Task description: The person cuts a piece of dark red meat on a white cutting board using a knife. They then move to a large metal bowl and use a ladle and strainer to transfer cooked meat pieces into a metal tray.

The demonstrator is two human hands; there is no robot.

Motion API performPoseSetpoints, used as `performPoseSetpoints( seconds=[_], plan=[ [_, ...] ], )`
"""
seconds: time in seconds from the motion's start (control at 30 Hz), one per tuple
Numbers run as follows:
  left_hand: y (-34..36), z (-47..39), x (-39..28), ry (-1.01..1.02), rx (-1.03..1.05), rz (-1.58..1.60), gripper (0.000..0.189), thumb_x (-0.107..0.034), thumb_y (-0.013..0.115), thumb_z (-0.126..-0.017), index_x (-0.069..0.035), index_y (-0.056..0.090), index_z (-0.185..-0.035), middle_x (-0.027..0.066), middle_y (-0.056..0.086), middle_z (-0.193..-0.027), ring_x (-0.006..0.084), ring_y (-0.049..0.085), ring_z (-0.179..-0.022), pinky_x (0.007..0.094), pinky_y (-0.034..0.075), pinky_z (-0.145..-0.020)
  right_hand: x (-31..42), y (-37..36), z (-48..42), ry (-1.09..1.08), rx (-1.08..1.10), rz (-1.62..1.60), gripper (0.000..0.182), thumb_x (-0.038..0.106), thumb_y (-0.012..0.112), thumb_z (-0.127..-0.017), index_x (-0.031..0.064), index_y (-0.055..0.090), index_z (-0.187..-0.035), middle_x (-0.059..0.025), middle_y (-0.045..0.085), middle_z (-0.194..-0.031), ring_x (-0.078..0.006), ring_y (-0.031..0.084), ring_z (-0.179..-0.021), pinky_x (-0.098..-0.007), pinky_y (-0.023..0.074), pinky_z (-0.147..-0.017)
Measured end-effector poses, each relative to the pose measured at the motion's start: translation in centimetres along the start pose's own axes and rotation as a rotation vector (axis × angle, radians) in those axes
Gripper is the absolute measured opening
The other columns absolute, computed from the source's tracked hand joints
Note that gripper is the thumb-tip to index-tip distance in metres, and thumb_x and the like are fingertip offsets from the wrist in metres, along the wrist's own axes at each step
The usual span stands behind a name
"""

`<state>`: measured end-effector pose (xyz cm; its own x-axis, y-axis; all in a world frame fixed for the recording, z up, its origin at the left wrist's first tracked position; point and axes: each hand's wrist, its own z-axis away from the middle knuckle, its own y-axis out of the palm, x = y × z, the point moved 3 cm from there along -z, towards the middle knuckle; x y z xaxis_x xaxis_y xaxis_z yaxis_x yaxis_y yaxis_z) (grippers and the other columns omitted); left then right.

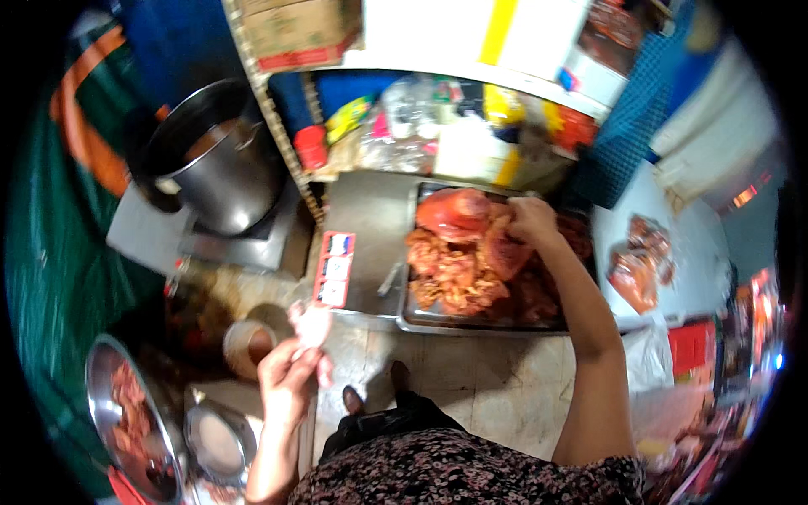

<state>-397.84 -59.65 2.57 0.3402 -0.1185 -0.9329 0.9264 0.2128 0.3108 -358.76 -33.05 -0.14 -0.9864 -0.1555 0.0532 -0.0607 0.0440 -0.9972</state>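
My left hand is raised over the floor at the near left of the metal table. Its fingers pinch a pale pinkish item, too bright and blurred to identify. My right hand reaches over a metal tray, fingers curled on the upper end of a reddish-brown piece of meat. Beside that piece lie a large glossy red-orange chunk of meat and a heap of crinkled orange-brown meat pieces. Darker meat fills the tray's right side, partly hidden by my forearm.
A large steel pot stands on a cooker at left. Below it are a steel bowl of meat pieces and a pot of pale contents. Bagged meat lies on the right-hand white surface. A shelf spans the back.
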Motion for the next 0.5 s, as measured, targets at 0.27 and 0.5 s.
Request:
performPoseSetpoints(
  seconds=[0.27,0.5],
  plan=[
    [3.0,-0.6,-1.5,0.159,0.271,0.107,0.022,-0.002,0.056,-0.095,0.002,0.061,-0.116,0.0073,0.064,-0.082,0.0109,0.057,-0.066,0.0247,0.048,-0.063,9.9,-6.1,5.4,-0.225,-0.251,-0.344,0.034,0.009,0.072,-0.068,0.0016,0.062,-0.1,-0.0152,0.062,-0.092,-0.0324,0.061,-0.09,-0.0376,0.0504,-0.079],
    [2.0,2.4,-3.9,0.381,0.321,-0.189,0.022,-0.001,0.059,-0.093,0.004,0.062,-0.114,0.009,0.064,-0.085,0.0128,0.059,-0.069,0.0254,0.049,-0.063,23.1,-10.9,16.6,-0.389,0.261,-1.433,0.037,0.01,0.077,-0.075,0.0007,0.063,-0.108,-0.0072,0.061,-0.115,-0.0118,0.059,-0.096,-0.0276,0.0495,-0.079]
  ],
)
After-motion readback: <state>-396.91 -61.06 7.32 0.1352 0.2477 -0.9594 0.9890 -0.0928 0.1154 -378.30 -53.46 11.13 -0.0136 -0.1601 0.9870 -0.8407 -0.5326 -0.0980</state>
